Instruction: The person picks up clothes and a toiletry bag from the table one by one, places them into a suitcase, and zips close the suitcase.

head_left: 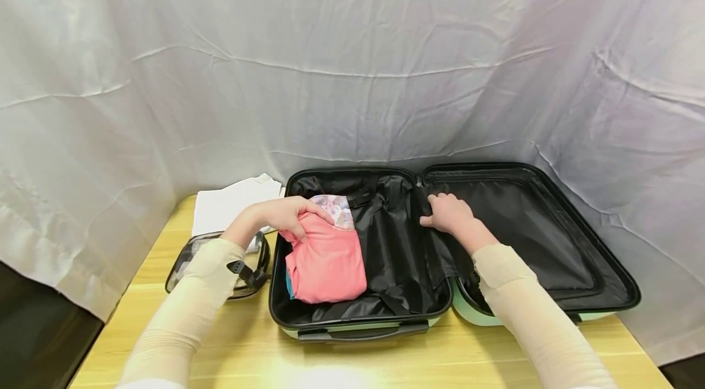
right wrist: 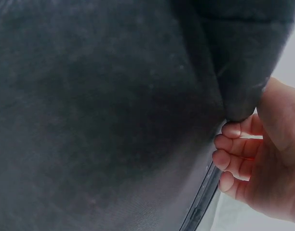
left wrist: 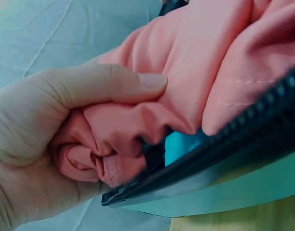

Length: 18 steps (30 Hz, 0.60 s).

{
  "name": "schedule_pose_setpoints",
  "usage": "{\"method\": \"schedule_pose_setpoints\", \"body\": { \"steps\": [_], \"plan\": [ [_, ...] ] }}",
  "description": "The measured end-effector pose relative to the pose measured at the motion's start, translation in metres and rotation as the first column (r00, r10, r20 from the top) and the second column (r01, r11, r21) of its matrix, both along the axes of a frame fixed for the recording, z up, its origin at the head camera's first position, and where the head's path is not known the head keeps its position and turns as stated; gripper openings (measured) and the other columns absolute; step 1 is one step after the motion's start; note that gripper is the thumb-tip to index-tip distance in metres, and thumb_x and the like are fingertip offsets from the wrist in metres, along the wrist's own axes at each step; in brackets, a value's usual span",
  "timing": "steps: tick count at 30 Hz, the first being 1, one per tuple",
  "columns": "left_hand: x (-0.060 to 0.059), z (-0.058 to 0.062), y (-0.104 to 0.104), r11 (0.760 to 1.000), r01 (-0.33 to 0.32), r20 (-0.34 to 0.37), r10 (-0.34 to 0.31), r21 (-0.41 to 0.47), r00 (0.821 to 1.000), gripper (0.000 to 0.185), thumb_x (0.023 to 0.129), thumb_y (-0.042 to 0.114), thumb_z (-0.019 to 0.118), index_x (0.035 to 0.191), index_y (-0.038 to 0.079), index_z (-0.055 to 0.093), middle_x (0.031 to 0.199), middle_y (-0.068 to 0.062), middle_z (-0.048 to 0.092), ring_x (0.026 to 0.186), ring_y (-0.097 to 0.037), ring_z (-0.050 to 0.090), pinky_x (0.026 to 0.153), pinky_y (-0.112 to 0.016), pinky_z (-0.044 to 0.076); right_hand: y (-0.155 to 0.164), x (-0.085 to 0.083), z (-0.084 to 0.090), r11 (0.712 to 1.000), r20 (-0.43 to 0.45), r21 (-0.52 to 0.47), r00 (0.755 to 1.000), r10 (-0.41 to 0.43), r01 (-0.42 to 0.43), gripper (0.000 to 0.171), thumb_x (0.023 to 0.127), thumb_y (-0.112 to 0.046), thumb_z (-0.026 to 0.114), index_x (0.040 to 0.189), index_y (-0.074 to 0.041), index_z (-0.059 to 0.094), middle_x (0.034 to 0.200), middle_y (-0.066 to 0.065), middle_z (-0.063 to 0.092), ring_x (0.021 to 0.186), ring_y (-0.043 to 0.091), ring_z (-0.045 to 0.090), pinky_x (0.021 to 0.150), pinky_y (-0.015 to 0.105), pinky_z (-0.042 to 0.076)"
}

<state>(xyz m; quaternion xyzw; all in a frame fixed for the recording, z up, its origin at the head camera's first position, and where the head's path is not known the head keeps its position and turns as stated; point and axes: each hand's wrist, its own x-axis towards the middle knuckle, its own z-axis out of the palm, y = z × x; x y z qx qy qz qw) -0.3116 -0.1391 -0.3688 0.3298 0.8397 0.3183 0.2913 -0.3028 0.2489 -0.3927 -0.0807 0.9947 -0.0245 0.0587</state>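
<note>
An opened suitcase with black lining lies on the table. In its left half sits a folded pink garment with a patterned purple-white piece at its far end. My left hand grips the garment's left side; the left wrist view shows the thumb on top and the other fingers hidden under the cloth. A bit of blue cloth shows beneath. Over the middle of the suitcase, my right hand holds the edge of the black lining, fingers curled against it and the thumb hidden in the right wrist view.
Left of the suitcase stands a clear pouch with black trim, partly behind the left forearm. White folded cloth lies behind it. The suitcase's other half lies open at the right. Pale curtains hang behind the wooden table.
</note>
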Motion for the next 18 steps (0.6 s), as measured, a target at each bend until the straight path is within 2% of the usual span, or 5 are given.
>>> {"method": "schedule_pose_setpoints", "body": {
  "steps": [2,4,9,16,18],
  "plan": [
    [-0.002,-0.002,0.001,1.0,0.016,-0.046,-0.017,-0.022,0.999,0.068,0.071,-0.009,0.071,0.126,0.03,0.065,0.119,-0.009,0.053,0.055,-0.01,0.053,0.05,-0.023,0.05,0.001,-0.001,-0.001,1.0,0.001,-0.006,1.0,-0.002,0.002,0.068,0.092,-0.042,0.061,0.142,0.003,0.045,0.14,0.029,0.049,0.127,0.047,0.047,0.1,0.061,0.043],
    [-0.005,-0.004,0.002,0.998,0.041,-0.135,-0.046,-0.04,0.99,0.068,0.07,-0.007,0.072,0.127,0.028,0.065,0.123,-0.008,0.056,0.067,-0.01,0.055,0.059,-0.023,0.05,0.001,-0.002,-0.001,1.0,0.0,-0.011,1.0,-0.004,0.004,0.068,0.092,-0.042,0.061,0.142,0.002,0.045,0.14,0.028,0.049,0.126,0.047,0.048,0.1,0.06,0.043],
    [-0.009,-0.005,0.0,0.997,0.063,-0.325,-0.077,-0.055,0.942,0.07,0.069,0.0,0.072,0.134,0.022,0.061,0.137,-0.006,0.059,0.106,-0.014,0.049,0.089,-0.025,0.041,0.002,-0.003,-0.002,1.0,-0.002,-0.011,1.0,-0.003,0.003,0.068,0.091,-0.042,0.061,0.141,0.003,0.046,0.139,0.029,0.05,0.125,0.047,0.049,0.098,0.061,0.044],
    [-0.011,-0.008,0.0,1.0,-0.026,-0.36,0.023,-0.004,0.933,0.066,0.072,0.005,0.074,0.135,0.021,0.06,0.132,-0.005,0.063,0.098,-0.017,0.053,0.084,-0.029,0.045,0.002,-0.001,-0.002,1.0,-0.005,-0.016,1.0,-0.006,0.006,0.068,0.091,-0.042,0.061,0.141,0.003,0.046,0.138,0.029,0.05,0.125,0.047,0.049,0.098,0.061,0.044],
    [-0.013,-0.01,0.0,0.999,-0.051,-0.379,0.053,0.016,0.924,0.064,0.073,0.006,0.075,0.133,0.02,0.062,0.132,-0.005,0.063,0.105,-0.017,0.055,0.09,-0.031,0.046,0.003,-0.001,-0.002,1.0,-0.003,-0.017,1.0,-0.007,0.007,0.068,0.091,-0.042,0.061,0.141,0.002,0.046,0.138,0.029,0.05,0.125,0.047,0.049,0.098,0.06,0.044]
  ]
}}
